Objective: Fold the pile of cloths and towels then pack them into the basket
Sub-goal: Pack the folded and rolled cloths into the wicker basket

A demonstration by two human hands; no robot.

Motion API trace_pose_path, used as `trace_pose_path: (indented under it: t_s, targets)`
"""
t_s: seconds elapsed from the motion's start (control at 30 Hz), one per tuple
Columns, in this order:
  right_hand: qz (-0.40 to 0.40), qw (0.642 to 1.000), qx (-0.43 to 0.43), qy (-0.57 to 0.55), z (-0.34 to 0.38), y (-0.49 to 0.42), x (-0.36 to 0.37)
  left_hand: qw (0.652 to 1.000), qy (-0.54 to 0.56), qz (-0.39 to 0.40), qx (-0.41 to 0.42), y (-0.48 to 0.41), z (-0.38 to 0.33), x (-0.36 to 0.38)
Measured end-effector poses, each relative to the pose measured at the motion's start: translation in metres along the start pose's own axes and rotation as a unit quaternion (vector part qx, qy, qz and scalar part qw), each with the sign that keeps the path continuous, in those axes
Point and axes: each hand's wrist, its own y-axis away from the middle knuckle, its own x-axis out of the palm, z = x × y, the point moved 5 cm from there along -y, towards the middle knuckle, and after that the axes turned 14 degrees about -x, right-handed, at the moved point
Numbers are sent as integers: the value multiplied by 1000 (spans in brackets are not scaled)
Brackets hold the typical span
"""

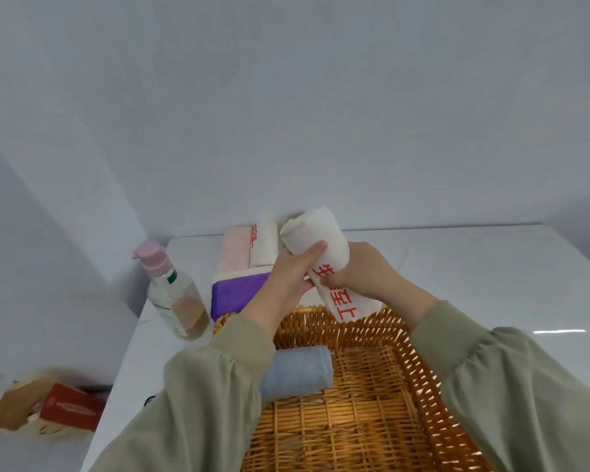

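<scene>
Both hands are closed round a rolled white towel (321,233) printed with red characters, which is held in the air above the far rim of the wicker basket (423,369). The left hand (288,277) is curled round the roll from the left, with its thumb laid across the front of the cloth. The right hand (365,275) is curled round it from the right, and its fingers are hidden behind the fabric. The roll is held tilted: its upper end is pointed away and to the left, and its looser lower end is hung just over the basket's far edge.

Inside the basket, a rolled light-blue towel (297,373) is laid against the left side and is partly covered by the olive-green left sleeve (218,386).

Beyond the basket, on the white desk (491,267), a folded purple cloth (239,291) is placed just beside the basket's far left corner. Behind it, a pink towel (235,248) and a second white towel (264,243) with red print are laid side by side, touching. A clear bottle (172,291) with a pink pump cap is stood near the desk's left edge, to the left of the purple cloth. Off the desk, at the lower left, a red box (72,407) is seen blurred among other packaging.
</scene>
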Motion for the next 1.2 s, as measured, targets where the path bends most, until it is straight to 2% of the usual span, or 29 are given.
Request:
trace_pose_path:
  t_s: [0.17, 0.23, 0.33, 0.4, 0.57, 0.67, 0.73, 0.83, 0.9, 0.97, 1.07, 1.13, 1.2]
  targets:
    - [-57, 996, -42, -48, -3, 20, -2, 998, 31, -18, 53, 19, -2, 8]
    - [-19, 991, -26, -128, -12, 28, -5, 997, 39, 7, 69, 26, -6, 13]
    - [130, 939, -37, -317, -12, 48, -1, 994, 49, 47, 85, 34, -8, 16]
    - [178, 896, -17, -407, -14, 59, 2, 993, 66, 64, 80, 41, -7, 18]
    - [174, 804, -1, -569, -21, 67, 10, 984, 144, 90, 58, 48, 3, 16]
    - [134, 777, 16, -615, -23, 69, 13, 983, 148, 99, 51, 49, 6, 11]
    - [101, 793, 39, -599, -27, 68, 11, 986, 128, 93, 51, 49, 6, 3]
    - [44, 857, 80, -507, -38, 67, 2, 996, 66, 52, 41, 47, 5, -16]
    - [17, 896, 100, -431, -46, 65, -3, 999, -8, 13, 28, 46, 3, -29]
    - [15, 920, 101, -377, -47, 65, -7, 995, -101, -15, 11, 50, -1, -34]
    - [28, 947, 88, -309, -41, 68, -8, 967, -253, -32, -11, 58, -3, -37]
    - [36, 955, 84, -282, -37, 72, -3, 924, -379, -43, -20, 60, 2, -43]
    - [39, 942, 104, -317, -43, 79, 13, 885, -461, -48, -49, 60, 17, -54]
